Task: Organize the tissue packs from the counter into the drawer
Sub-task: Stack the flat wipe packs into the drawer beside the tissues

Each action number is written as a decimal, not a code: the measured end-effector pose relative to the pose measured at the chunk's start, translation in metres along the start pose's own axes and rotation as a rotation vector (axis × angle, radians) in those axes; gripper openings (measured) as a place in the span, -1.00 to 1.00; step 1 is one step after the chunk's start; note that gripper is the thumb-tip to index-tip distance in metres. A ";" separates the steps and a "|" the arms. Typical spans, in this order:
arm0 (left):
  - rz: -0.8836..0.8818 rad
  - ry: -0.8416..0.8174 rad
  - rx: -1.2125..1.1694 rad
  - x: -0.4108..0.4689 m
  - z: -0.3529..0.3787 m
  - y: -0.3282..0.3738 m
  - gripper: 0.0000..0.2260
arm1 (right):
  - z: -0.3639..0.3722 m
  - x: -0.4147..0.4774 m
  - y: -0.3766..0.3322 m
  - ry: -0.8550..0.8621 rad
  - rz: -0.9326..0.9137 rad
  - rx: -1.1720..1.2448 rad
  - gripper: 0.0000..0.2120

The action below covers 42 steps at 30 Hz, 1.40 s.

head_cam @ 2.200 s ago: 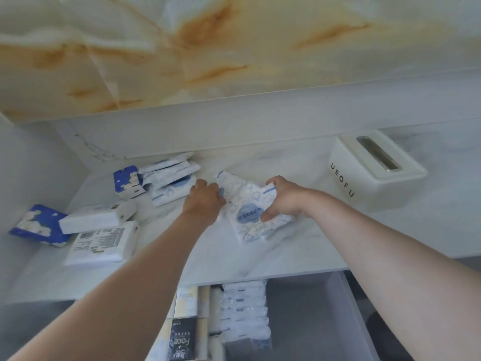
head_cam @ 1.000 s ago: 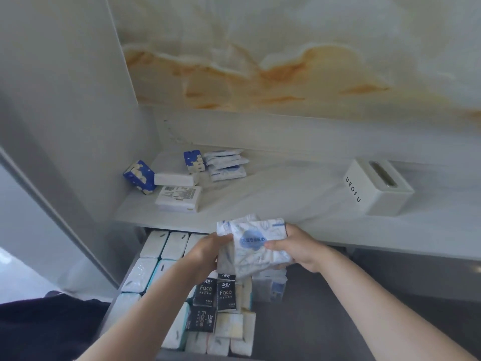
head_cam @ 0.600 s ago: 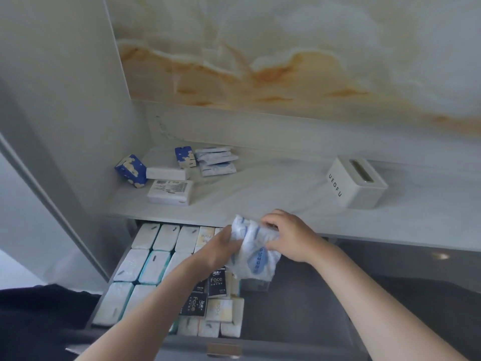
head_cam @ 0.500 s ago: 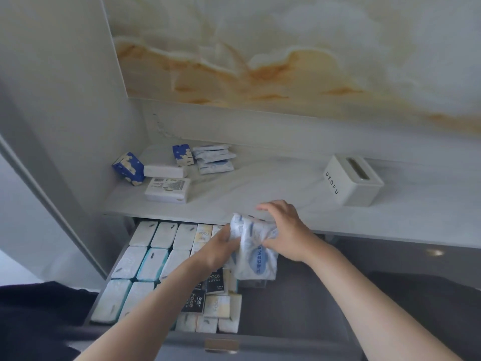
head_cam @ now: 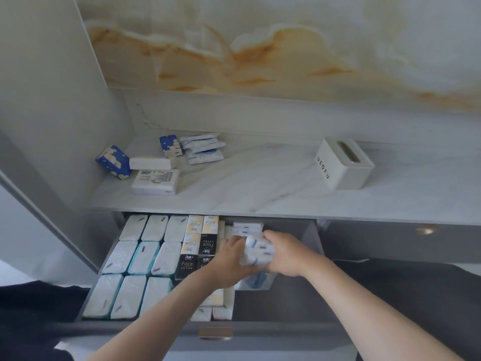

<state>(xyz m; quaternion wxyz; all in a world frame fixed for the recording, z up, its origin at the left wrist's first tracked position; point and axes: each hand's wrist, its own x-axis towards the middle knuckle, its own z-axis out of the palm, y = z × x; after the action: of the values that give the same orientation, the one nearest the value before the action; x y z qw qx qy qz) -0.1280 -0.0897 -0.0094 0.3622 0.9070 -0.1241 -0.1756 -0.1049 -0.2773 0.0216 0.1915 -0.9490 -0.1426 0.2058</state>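
My left hand [head_cam: 229, 261] and my right hand [head_cam: 283, 252] both grip a bundle of white-and-blue tissue packs [head_cam: 257, 251], held on edge inside the open grey drawer [head_cam: 281, 306]. The bundle sits against a row of like packs [head_cam: 247, 227] at the drawer's back. Left of it stand black and cream "Face" packs [head_cam: 201, 243] and larger white packs [head_cam: 145, 254]. On the marble counter [head_cam: 260, 188] remain several packs: two blue patterned ones [head_cam: 114, 161], two white ones [head_cam: 156, 181] and a small stack of white-blue ones [head_cam: 203, 148].
A white tissue box [head_cam: 343, 164] marked UEOFU stands at the counter's right. The drawer's right half shows bare grey floor. Its brass handle [head_cam: 214, 332] is at the front edge. A grey wall panel [head_cam: 52, 100] closes the left side.
Both hands carried the tissue bundle from the counter down into the drawer, turning it on edge and lowering it against the row at the back.
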 end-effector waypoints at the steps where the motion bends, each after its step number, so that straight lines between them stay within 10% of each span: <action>1: -0.011 -0.026 0.127 0.002 0.000 -0.006 -0.53 | 0.005 0.000 0.005 -0.004 -0.008 -0.057 -0.63; 7: -0.093 -0.045 0.229 0.012 -0.002 -0.038 -0.46 | 0.047 0.010 0.029 -0.065 -0.014 -0.329 -0.77; 17: 0.105 -0.010 0.651 0.022 0.030 -0.052 -0.36 | 0.114 0.042 0.038 0.098 0.018 0.042 -0.54; 27: 0.046 0.046 0.828 0.033 0.045 -0.056 -0.36 | 0.136 0.063 0.060 0.027 0.691 0.773 -0.36; 32: 0.022 -0.055 0.936 0.035 0.051 -0.060 -0.35 | 0.151 0.080 0.051 -0.083 0.528 0.855 -0.64; 42: 0.009 -0.076 0.968 0.039 0.049 -0.061 -0.33 | 0.128 0.062 0.037 -0.069 0.461 0.761 -0.35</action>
<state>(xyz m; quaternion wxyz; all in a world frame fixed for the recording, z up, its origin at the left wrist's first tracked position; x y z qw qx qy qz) -0.1066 -0.0907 -0.0946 -0.1056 0.9637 -0.2085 -0.1291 -0.1006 -0.2498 -0.1225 0.4716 -0.8105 0.1521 0.3122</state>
